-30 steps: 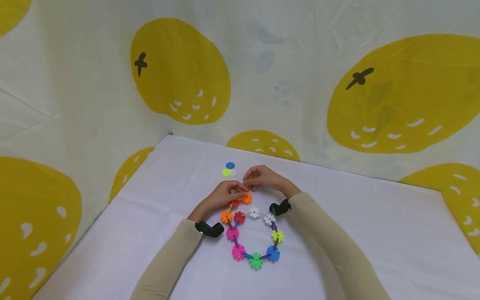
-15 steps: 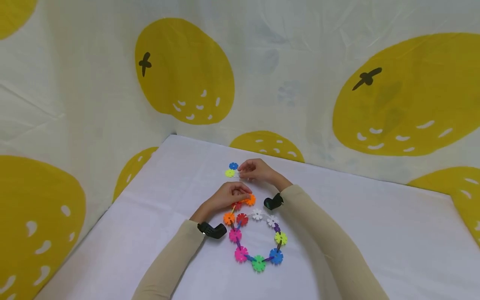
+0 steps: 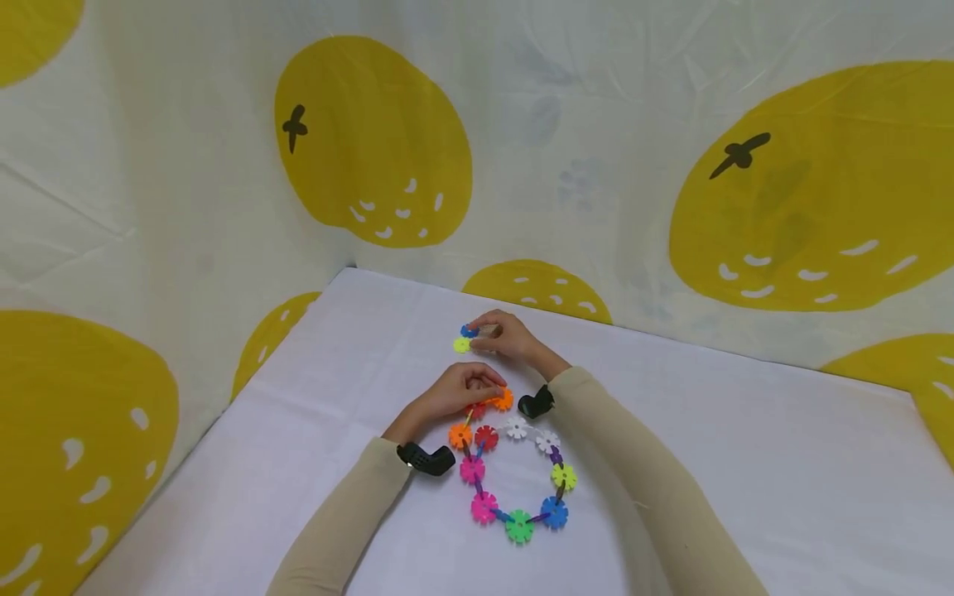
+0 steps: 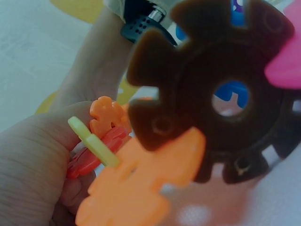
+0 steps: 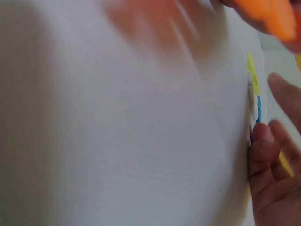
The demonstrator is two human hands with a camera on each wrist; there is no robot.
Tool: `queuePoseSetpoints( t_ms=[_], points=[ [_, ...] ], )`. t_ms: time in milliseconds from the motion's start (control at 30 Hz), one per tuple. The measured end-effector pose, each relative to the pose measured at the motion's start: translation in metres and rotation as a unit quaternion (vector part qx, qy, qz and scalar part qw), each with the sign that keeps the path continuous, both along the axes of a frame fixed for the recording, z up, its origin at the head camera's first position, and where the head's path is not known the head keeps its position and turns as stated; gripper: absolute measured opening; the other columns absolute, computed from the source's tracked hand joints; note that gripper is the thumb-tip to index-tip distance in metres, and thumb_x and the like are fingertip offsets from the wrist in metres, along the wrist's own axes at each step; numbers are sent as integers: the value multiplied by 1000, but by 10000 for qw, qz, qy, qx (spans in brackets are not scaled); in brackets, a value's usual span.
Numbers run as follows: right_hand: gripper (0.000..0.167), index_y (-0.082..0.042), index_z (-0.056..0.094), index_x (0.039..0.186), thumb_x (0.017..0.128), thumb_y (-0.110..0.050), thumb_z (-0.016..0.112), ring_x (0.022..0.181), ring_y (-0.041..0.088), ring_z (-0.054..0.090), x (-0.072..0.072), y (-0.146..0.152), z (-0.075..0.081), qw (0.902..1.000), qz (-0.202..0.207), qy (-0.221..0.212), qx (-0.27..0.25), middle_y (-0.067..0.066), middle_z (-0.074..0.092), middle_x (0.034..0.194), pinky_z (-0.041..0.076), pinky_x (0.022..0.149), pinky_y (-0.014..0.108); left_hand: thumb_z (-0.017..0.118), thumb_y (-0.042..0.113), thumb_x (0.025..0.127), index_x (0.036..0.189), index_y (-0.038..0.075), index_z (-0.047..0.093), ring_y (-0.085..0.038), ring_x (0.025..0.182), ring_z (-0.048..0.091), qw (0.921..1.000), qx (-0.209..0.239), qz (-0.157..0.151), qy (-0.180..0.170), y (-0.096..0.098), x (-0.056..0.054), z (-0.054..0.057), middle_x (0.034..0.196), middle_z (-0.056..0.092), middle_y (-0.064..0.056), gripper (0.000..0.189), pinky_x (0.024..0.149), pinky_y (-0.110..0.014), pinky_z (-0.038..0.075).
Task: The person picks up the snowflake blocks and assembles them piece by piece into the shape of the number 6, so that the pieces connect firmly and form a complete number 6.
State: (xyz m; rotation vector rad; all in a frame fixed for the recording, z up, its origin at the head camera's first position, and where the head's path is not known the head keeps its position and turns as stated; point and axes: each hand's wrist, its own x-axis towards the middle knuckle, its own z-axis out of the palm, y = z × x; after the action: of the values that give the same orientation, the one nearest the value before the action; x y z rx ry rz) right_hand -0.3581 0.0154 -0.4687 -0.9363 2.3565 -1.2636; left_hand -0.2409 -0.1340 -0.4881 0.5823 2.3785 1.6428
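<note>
A chain of notched plastic snowflake discs lies in a ring on the table, with a green disc (image 3: 519, 526) at its near side. My left hand (image 3: 458, 391) pinches the chain's far end at an orange disc (image 3: 504, 399), beside a red disc (image 4: 96, 153). In the left wrist view, a dark brown disc (image 4: 188, 94) fills much of the foreground. Farther back, my right hand (image 3: 508, 338) reaches over loose discs, its fingers at the blue disc (image 3: 468, 330) and its thumb near the yellow disc (image 3: 462, 344). A white disc (image 5: 252, 101) shows between them in the right wrist view, thumb and fingers apart.
A white cloth covers the table (image 3: 708, 463). Behind and to the left hangs a pale curtain (image 3: 537, 149) printed with large yellow fruit. Black wrist cameras are strapped on both wrists.
My right hand has moved away from the left hand, back and leftward to the loose discs, and now partly covers them. My left hand keeps its hold on the orange disc.
</note>
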Motion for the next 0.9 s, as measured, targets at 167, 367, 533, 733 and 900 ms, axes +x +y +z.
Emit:
queuePoseSetpoints(
  t_ms=[167, 367, 533, 733, 900],
  points=[
    [27, -3, 69, 116, 91, -9, 69, 77, 15, 58, -2, 2, -4, 9978, 537, 364, -114, 14, 62, 129, 48, 67, 22, 67, 16, 93, 106, 5, 70, -9, 59, 46, 10000, -27, 11, 52, 2, -2, -1, 88, 70, -2, 18, 57, -19, 37],
    [27, -2, 68, 119, 93, -9, 66, 75, 17, 57, 0, 2, -2, 9967, 628, 507, 2, 17, 59, 130, 49, 69, 23, 67, 17, 93, 106, 6, 70, -10, 58, 45, 10000, -75, 8, 60, 0, -3, -2, 89, 70, -2, 18, 55, -19, 34],
    [25, 0, 70, 115, 92, -9, 67, 94, 25, 57, 3, 1, 0, 9951, 697, 693, 100, 20, 56, 125, 48, 81, 28, 67, 16, 93, 106, 5, 70, -9, 59, 46, 10000, -45, -45, 73, 0, -4, -3, 90, 70, -4, 18, 55, -19, 34],
    [22, 1, 73, 108, 87, -8, 72, 101, 29, 58, 5, 1, 3, 9948, 544, 824, 237, 19, 58, 121, 50, 86, 33, 68, 16, 93, 107, 5, 70, -10, 59, 45, 9999, -27, -73, 138, 1, -5, -2, 90, 70, -5, 18, 55, -20, 34],
    [20, 0, 75, 104, 86, -10, 74, 103, 29, 59, 4, 6, 4, 9957, 365, 758, 375, 17, 61, 118, 51, 89, 35, 68, 18, 92, 107, 7, 70, -10, 60, 47, 9999, -111, 23, 42, 0, -3, -2, 89, 70, -3, 19, 56, -20, 35]
  ],
)
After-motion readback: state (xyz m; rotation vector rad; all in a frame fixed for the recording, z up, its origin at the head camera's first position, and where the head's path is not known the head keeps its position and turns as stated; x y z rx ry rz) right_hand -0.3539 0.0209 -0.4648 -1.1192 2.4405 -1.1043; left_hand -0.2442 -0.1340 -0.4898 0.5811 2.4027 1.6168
